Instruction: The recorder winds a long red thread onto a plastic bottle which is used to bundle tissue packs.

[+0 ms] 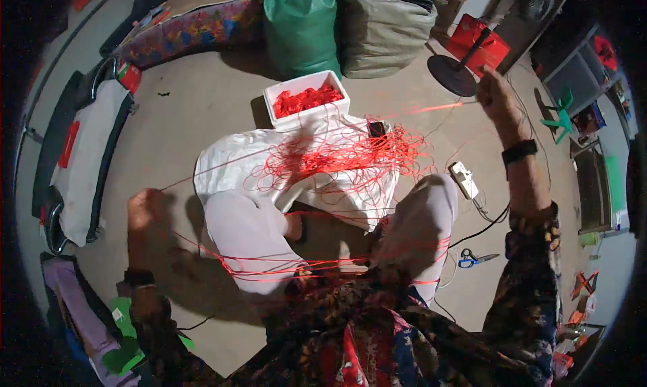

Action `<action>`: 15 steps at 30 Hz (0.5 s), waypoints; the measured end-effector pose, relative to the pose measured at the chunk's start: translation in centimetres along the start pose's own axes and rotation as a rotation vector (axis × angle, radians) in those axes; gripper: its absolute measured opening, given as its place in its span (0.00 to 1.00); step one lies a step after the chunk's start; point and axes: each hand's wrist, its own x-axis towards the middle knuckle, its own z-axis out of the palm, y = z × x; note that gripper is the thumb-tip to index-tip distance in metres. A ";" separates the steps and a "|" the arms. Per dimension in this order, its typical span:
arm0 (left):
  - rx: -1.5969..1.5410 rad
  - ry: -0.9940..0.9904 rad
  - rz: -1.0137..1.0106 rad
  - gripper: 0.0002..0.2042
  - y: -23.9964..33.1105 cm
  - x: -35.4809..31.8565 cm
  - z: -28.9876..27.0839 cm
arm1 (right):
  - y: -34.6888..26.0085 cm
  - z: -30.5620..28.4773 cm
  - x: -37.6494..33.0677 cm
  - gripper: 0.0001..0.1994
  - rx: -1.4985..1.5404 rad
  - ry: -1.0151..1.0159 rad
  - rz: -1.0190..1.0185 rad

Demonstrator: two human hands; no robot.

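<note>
I sit on the floor with my knees apart. A tangle of thin red cord [344,158] lies on a white sheet [232,154] in front of me. My left hand [145,212] is out to the left, closed on a strand of the red cord. My right hand [495,94] is raised to the far right, pinching the same cord, which stretches taut between both hands. More red cord loops across my lap [303,269]. A white foam box [306,99] full of red material stands just beyond the tangle.
Blue-handled scissors [472,258] and a white power strip [464,178] lie on the floor at my right. A green sack [301,23] and a grey sack [384,26] stand at the back. A fan base [453,74] is at the back right.
</note>
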 end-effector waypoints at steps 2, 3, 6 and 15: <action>0.183 -0.025 0.066 0.10 -3.4 0.8 0.3 | 3.0 0.0 -0.3 0.13 -0.190 -0.049 0.027; 0.321 -0.040 0.129 0.10 -4.3 0.8 0.5 | 4.3 0.5 -0.7 0.14 -0.289 -0.090 0.054; 0.665 -0.100 0.410 0.12 -4.7 2.4 3.1 | 10.1 -3.8 -0.2 0.17 -1.149 -0.311 0.106; -0.387 -0.163 0.206 0.13 -0.5 7.8 13.8 | 10.5 19.8 -8.9 0.12 -0.367 -0.884 0.309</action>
